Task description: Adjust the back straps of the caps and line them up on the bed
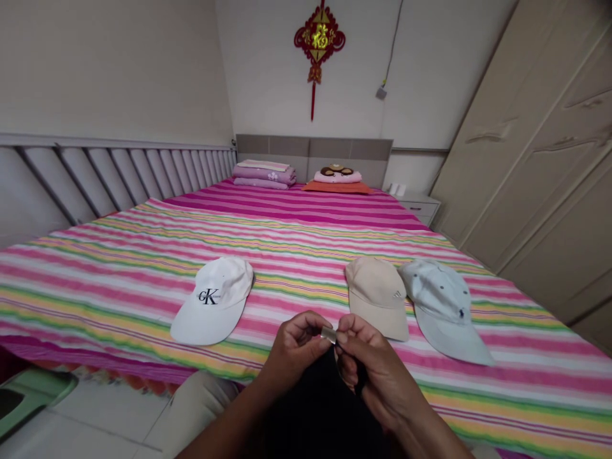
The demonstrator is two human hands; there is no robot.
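My left hand [296, 347] is closed, pinching a small silver metal buckle [328, 335] between thumb and fingers. My right hand [375, 360] grips the black strap [359, 376] beside that buckle, its thumb and forefinger close to the buckle's right end. Below both hands hangs the black cap [320, 408] they belong to; its shape is mostly lost in dark fabric. Beyond my right hand lies a beige cap [375, 293], touching a pale blue cap [440, 306] on its right. Farther left, a white cap [215, 296] with dark letters rests by itself.
The caps lie on a striped bedspread [287, 255]. Folded purple bedding [262, 175] and a pink-and-orange stack [337, 182] sit by the headboard [310, 153]. A white rail [143, 169] borders the left, a wardrobe [526, 140] the right. A green stool [36, 395] stands at lower left.
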